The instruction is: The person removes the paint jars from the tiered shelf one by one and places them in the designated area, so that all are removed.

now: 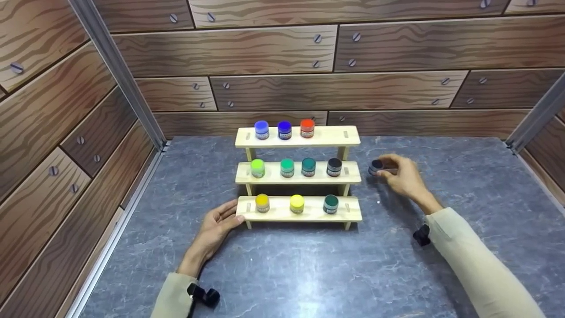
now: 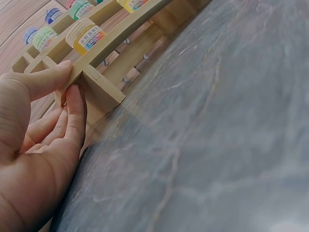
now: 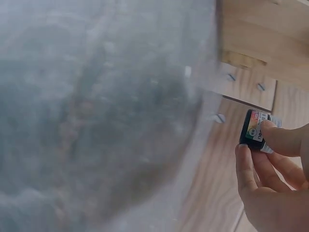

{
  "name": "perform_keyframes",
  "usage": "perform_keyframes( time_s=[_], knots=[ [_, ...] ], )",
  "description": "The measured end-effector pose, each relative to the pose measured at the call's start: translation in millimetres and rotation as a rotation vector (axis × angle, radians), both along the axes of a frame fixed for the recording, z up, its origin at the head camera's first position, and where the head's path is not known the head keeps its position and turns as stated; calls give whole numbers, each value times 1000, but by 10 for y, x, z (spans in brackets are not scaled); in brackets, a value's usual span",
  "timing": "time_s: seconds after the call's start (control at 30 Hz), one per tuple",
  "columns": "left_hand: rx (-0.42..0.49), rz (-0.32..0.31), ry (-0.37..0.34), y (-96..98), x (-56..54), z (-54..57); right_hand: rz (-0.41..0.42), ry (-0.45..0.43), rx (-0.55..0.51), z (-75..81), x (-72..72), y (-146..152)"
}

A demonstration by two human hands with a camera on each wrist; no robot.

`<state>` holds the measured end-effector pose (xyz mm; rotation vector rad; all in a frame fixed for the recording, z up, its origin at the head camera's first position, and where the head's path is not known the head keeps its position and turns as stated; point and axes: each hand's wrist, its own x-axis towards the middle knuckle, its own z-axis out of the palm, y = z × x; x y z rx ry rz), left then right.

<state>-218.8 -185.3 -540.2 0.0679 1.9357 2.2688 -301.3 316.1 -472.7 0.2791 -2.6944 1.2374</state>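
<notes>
A three-tier wooden display rack (image 1: 282, 215) carries small paint jars. My left hand (image 1: 218, 227) pinches the left end of its lowest shelf, thumb on top and fingers beneath in the left wrist view. To the right of the rack, my right hand (image 1: 402, 176) holds a dark paint jar (image 3: 256, 129) between thumb and fingers, its printed label partly covered by the thumb. On the lowest shelf stand an orange-yellow jar (image 1: 262, 203), a yellow jar (image 1: 297, 204) and a dark green jar (image 1: 330, 204).
The middle shelf bears a lime jar (image 1: 258, 168), two green ones and a black jar (image 1: 334, 168). Up top are a light blue jar (image 1: 261, 130), a dark blue jar (image 1: 284, 130) and a red jar (image 1: 307, 128). Wood-patterned walls (image 1: 273, 53) enclose the grey marbled table (image 1: 282, 274).
</notes>
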Motion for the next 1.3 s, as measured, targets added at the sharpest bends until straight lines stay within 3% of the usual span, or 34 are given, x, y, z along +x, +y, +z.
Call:
perform_keyframes(
  time_s=[0.3,0.93,1.1,1.3],
  knots=[
    [17,-17,6,-14,-16,-4,17,-87,17,-177,-47,-6],
    [32,-23,10,-8,-16,-25,39,-128,27,-159,-28,-4],
    [27,-20,7,-8,-11,-26,52,-156,26,-51,-24,-32],
    [25,-31,9,-9,-11,-20,56,-126,49,309,-48,-100]
  ],
)
